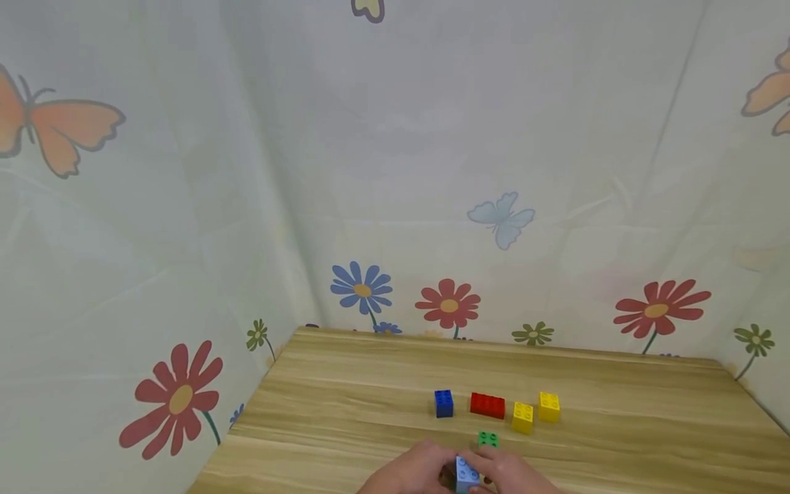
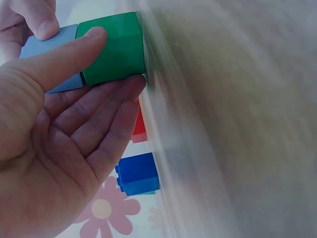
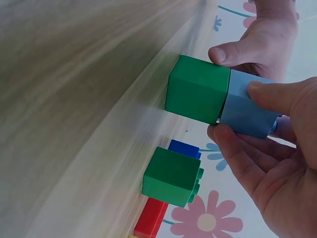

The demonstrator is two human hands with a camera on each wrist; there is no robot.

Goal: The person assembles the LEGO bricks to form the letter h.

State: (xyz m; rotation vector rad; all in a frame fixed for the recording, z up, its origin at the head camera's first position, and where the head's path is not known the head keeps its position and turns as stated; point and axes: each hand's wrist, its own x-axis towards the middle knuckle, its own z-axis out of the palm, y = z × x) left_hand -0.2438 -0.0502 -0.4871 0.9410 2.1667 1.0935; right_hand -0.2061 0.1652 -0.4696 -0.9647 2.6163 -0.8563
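Left hand, pinch on green brick; right hand, pinch on light-blue brick atop

left hand and right hand bare; short thumbnails, creased fingers.

Low in the head view, the left hand and the right hand come in from either side and nearly meet at the fingertips. The left thumb stretches forward in a pinch against slightly bent fingers, the palm partly exposed to its wrist camera. The right thumb (reaching towards the left hand) likewise opposes its own fingers.
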